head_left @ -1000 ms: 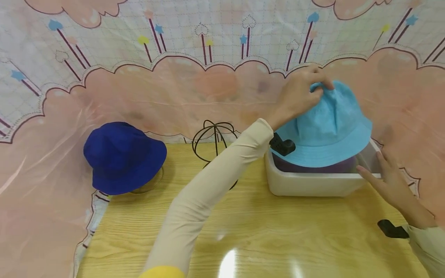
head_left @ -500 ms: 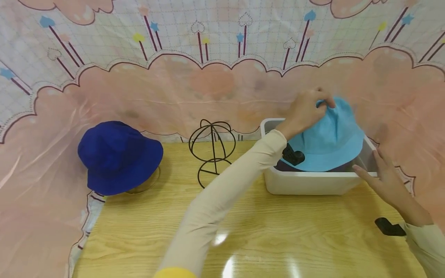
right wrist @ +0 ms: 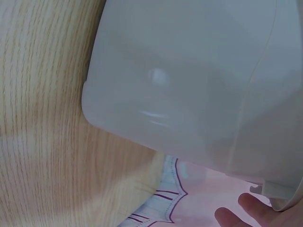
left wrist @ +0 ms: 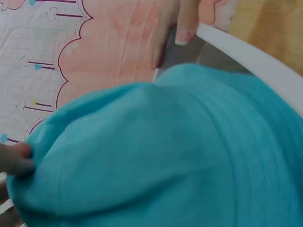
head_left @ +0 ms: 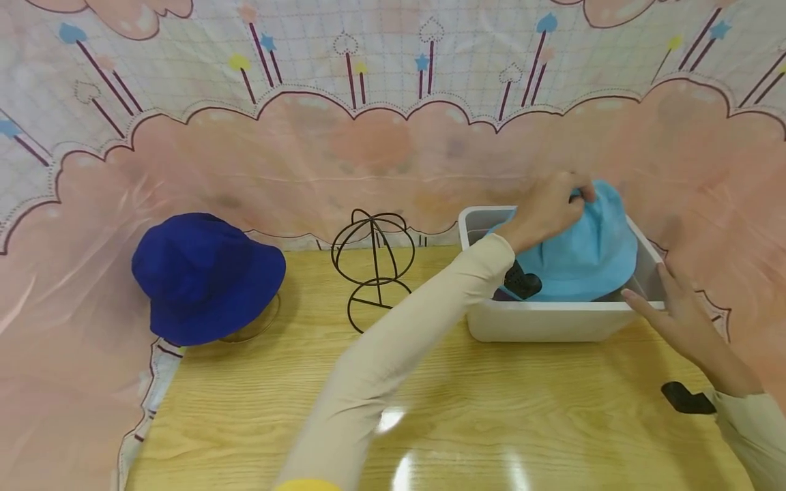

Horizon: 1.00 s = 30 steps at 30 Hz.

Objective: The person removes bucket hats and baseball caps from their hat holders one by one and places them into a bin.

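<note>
A light blue bucket hat (head_left: 589,252) sits within a white plastic bin (head_left: 552,324), its crown rising above the rim. My left hand (head_left: 549,208) pinches the top of the crown; in the left wrist view, the hat (left wrist: 142,156) fills most of the picture, and fingertips (left wrist: 16,158) hold it at the left. My right hand (head_left: 681,320) holds the bin at its front right corner, thumb over the rim and fingers along the outer side. Seen from the right wrist, fingers (right wrist: 253,208) lie by the bin's wall (right wrist: 189,85). Something dark beneath the hat is mostly hidden.
A dark blue bucket hat (head_left: 205,279) sits on a stand at the left, whose thin ring shows below the brim. Between it and the bin stands a black wire hat stand (head_left: 373,249). The wooden table (head_left: 460,409) meets a patterned cloth (head_left: 276,164) behind.
My left hand has lowered the light blue hat deeper into the bin. The right hand has stayed at the bin's corner. The view has shifted slightly.
</note>
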Each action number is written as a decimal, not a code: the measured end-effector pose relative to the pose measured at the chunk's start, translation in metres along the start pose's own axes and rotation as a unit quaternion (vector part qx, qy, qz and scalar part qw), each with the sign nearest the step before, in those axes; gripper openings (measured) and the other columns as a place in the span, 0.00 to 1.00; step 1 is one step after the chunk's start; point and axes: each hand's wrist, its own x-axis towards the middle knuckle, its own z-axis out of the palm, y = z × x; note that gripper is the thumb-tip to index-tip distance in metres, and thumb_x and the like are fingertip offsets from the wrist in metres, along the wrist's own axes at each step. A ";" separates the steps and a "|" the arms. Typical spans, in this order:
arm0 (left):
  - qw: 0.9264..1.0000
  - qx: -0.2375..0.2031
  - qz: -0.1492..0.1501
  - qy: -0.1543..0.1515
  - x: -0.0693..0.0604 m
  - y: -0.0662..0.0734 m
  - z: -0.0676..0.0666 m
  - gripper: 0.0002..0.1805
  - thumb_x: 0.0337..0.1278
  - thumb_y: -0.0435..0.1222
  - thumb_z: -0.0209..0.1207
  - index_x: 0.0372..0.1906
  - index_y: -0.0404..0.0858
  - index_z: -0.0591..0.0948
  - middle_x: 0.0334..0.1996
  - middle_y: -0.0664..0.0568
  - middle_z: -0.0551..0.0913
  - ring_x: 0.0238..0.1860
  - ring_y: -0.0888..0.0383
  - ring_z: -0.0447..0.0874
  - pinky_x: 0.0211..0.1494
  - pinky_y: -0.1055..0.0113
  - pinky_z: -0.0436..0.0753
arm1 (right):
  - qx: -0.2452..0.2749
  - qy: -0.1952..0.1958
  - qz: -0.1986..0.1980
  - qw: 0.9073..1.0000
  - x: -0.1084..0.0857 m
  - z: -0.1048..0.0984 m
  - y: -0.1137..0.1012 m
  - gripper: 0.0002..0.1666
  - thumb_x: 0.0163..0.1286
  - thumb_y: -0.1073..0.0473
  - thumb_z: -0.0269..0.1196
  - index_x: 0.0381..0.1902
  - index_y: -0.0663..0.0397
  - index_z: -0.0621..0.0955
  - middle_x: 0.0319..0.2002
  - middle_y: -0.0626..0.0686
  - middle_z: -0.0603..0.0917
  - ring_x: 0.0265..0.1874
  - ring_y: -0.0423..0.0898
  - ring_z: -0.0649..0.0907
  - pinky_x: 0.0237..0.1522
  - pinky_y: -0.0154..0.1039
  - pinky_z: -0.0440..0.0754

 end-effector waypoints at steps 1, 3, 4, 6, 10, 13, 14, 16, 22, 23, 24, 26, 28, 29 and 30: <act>1.000 0.002 0.003 -0.015 0.000 -0.001 -0.002 0.13 0.59 0.30 0.52 0.41 0.45 0.85 0.44 0.60 0.81 0.49 0.68 0.75 0.47 0.84 0.66 | 0.001 0.001 -0.001 1.000 0.000 0.000 -0.001 0.50 0.71 0.47 0.51 0.71 0.68 0.35 0.72 0.66 0.29 0.67 0.71 0.36 0.59 0.72 0.37; 0.999 0.006 0.006 -0.043 -0.001 -0.003 -0.005 0.14 0.58 0.30 0.52 0.44 0.45 0.84 0.46 0.60 0.81 0.51 0.68 0.73 0.48 0.83 0.65 | 0.002 0.002 -0.005 1.000 -0.001 0.000 -0.002 0.50 0.71 0.47 0.51 0.71 0.69 0.36 0.72 0.66 0.29 0.67 0.71 0.36 0.59 0.72 0.37; 0.998 0.006 0.009 -0.054 -0.001 -0.004 -0.007 0.15 0.59 0.30 0.52 0.45 0.45 0.84 0.47 0.60 0.81 0.53 0.68 0.72 0.49 0.83 0.65 | 0.002 0.003 -0.006 1.000 -0.001 0.000 -0.003 0.50 0.71 0.47 0.51 0.71 0.69 0.36 0.72 0.66 0.29 0.67 0.71 0.36 0.59 0.72 0.37; 0.998 0.005 0.013 -0.066 -0.003 -0.007 -0.012 0.15 0.59 0.30 0.52 0.46 0.45 0.83 0.48 0.60 0.80 0.54 0.68 0.71 0.51 0.83 0.64 | 0.002 0.005 -0.009 1.000 -0.001 0.000 -0.003 0.50 0.71 0.48 0.51 0.71 0.68 0.36 0.72 0.65 0.30 0.67 0.71 0.37 0.59 0.72 0.37; 0.997 0.006 0.023 -0.074 -0.012 -0.010 -0.022 0.14 0.61 0.31 0.52 0.47 0.44 0.82 0.51 0.58 0.78 0.55 0.66 0.70 0.52 0.81 0.64 | 0.001 0.007 -0.011 1.000 -0.001 0.002 -0.003 0.50 0.71 0.48 0.51 0.71 0.68 0.36 0.72 0.66 0.30 0.67 0.72 0.37 0.59 0.72 0.37; 0.996 0.011 0.019 -0.087 -0.022 -0.010 -0.030 0.13 0.63 0.32 0.51 0.48 0.45 0.80 0.54 0.57 0.76 0.52 0.64 0.69 0.48 0.79 0.68 | 0.000 0.007 -0.010 1.000 -0.002 0.003 -0.002 0.50 0.71 0.47 0.51 0.71 0.68 0.37 0.72 0.68 0.31 0.67 0.73 0.38 0.59 0.72 0.37; 0.995 0.013 0.018 -0.093 -0.024 -0.010 -0.032 0.13 0.63 0.32 0.51 0.49 0.45 0.80 0.54 0.56 0.75 0.51 0.63 0.69 0.47 0.78 0.68 | 0.000 0.007 -0.011 1.000 -0.002 0.004 -0.002 0.50 0.71 0.48 0.51 0.71 0.68 0.36 0.71 0.68 0.31 0.67 0.74 0.38 0.59 0.72 0.37; 0.994 0.019 0.018 -0.102 -0.029 -0.010 -0.038 0.14 0.63 0.32 0.50 0.50 0.44 0.78 0.54 0.56 0.74 0.50 0.62 0.68 0.44 0.77 0.69 | 0.001 0.007 -0.009 1.000 -0.003 0.005 -0.001 0.50 0.71 0.47 0.51 0.71 0.68 0.36 0.71 0.69 0.31 0.66 0.74 0.39 0.58 0.73 0.38; 0.992 0.070 0.043 -0.101 -0.041 -0.014 -0.058 0.15 0.61 0.30 0.48 0.52 0.40 0.77 0.49 0.50 0.75 0.45 0.59 0.69 0.42 0.75 0.69 | 0.002 0.007 -0.014 1.000 -0.003 0.006 0.000 0.50 0.71 0.48 0.51 0.71 0.68 0.36 0.71 0.69 0.30 0.66 0.75 0.38 0.57 0.74 0.37; 0.991 0.079 0.046 -0.099 -0.044 -0.015 -0.062 0.16 0.61 0.30 0.48 0.52 0.40 0.77 0.48 0.49 0.74 0.44 0.59 0.70 0.41 0.75 0.69 | 0.002 0.007 -0.015 1.000 -0.002 0.005 0.000 0.50 0.71 0.48 0.51 0.71 0.68 0.36 0.71 0.69 0.30 0.66 0.75 0.38 0.57 0.74 0.37; 0.991 0.083 0.046 -0.098 -0.046 -0.017 -0.066 0.16 0.61 0.29 0.47 0.52 0.39 0.77 0.48 0.49 0.74 0.43 0.59 0.70 0.39 0.75 0.70 | 0.001 0.007 -0.015 1.000 -0.002 0.005 0.000 0.50 0.71 0.48 0.51 0.71 0.67 0.36 0.71 0.69 0.30 0.66 0.75 0.38 0.57 0.74 0.37; 0.990 0.097 0.042 -0.096 -0.051 -0.020 -0.074 0.17 0.62 0.30 0.47 0.53 0.39 0.76 0.48 0.49 0.74 0.41 0.59 0.71 0.38 0.76 0.70 | -0.002 0.008 -0.015 1.000 -0.002 0.003 -0.001 0.50 0.71 0.48 0.52 0.71 0.67 0.36 0.71 0.69 0.30 0.66 0.75 0.39 0.57 0.74 0.38; 0.990 0.101 0.039 -0.089 -0.056 -0.023 -0.081 0.17 0.62 0.30 0.48 0.55 0.39 0.76 0.49 0.49 0.74 0.41 0.59 0.72 0.37 0.76 0.71 | -0.005 0.009 -0.015 1.000 -0.001 0.002 -0.001 0.50 0.71 0.48 0.51 0.71 0.67 0.36 0.71 0.69 0.30 0.66 0.75 0.39 0.57 0.74 0.37; 0.990 0.107 0.036 -0.086 -0.059 -0.025 -0.084 0.17 0.62 0.30 0.49 0.54 0.40 0.76 0.49 0.49 0.75 0.41 0.59 0.72 0.38 0.76 0.71 | -0.005 0.010 -0.015 1.000 -0.002 0.001 -0.002 0.50 0.71 0.48 0.51 0.71 0.68 0.36 0.71 0.69 0.30 0.66 0.75 0.38 0.57 0.74 0.37; 0.990 0.111 0.032 -0.086 -0.061 -0.026 -0.087 0.17 0.61 0.30 0.49 0.55 0.41 0.75 0.49 0.50 0.75 0.41 0.60 0.72 0.38 0.76 0.72 | -0.005 0.012 -0.016 1.000 -0.002 0.001 -0.002 0.50 0.71 0.49 0.51 0.71 0.68 0.36 0.71 0.69 0.31 0.66 0.75 0.38 0.58 0.73 0.36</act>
